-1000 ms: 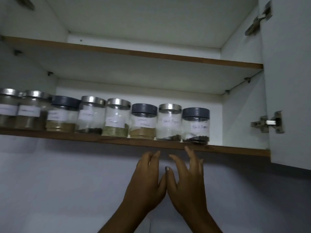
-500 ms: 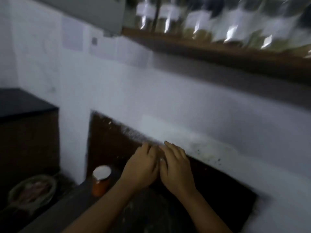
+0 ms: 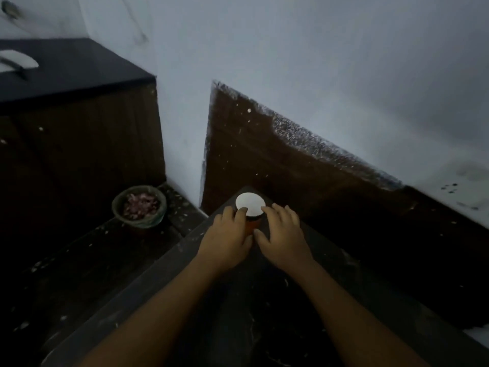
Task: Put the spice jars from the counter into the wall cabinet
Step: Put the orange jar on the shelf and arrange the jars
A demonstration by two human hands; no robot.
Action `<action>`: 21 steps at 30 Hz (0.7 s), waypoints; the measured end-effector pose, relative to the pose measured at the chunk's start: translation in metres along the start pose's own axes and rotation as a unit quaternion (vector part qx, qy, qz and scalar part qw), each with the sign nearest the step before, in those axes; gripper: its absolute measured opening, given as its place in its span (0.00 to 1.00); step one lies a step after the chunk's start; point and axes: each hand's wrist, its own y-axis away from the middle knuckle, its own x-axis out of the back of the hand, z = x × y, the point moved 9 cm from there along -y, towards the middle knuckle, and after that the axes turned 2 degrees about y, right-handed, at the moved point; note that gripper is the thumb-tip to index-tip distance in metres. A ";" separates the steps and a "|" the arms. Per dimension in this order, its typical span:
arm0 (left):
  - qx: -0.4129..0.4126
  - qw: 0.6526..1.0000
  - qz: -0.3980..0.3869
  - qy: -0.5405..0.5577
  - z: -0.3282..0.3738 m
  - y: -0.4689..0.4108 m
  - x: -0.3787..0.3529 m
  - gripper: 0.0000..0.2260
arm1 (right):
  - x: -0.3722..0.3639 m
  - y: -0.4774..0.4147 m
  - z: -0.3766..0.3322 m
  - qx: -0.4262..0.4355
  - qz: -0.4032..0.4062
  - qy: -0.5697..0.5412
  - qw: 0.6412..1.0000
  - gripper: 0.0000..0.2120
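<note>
Here the pick-up is in hand: the spice jar (image 3: pixel 253 221) stands at the far corner of the tabletop (image 3: pixel 232 321), the left hand (image 3: pixel 227 241) with its grip curled against the jar's side, the right hand (image 3: pixel 282 235) with its grip loosely spread beside the lid (image 3: pixel 250 204). Next, both should close and lift it upright toward the wall cabinet.

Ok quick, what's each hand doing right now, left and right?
Left hand: fingers curled round the orange jar, holding it.
Right hand: touching the jar; whether it grips cannot be told.
</note>
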 end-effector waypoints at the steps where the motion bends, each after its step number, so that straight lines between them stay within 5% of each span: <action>1: 0.011 1.000 -0.009 0.004 -0.013 -0.006 -0.005 0.25 | -0.013 -0.009 0.001 -0.012 -0.010 -0.010 1.000 0.28; 14: 0.025 0.982 -0.072 0.172 -0.060 -0.055 -0.063 0.31 | -0.087 -0.074 0.030 -0.091 -0.089 -0.095 0.987 0.40; 21: 0.035 0.982 -0.055 0.178 -0.052 -0.055 -0.064 0.32 | -0.078 -0.065 0.033 -0.075 -0.035 -0.153 0.985 0.39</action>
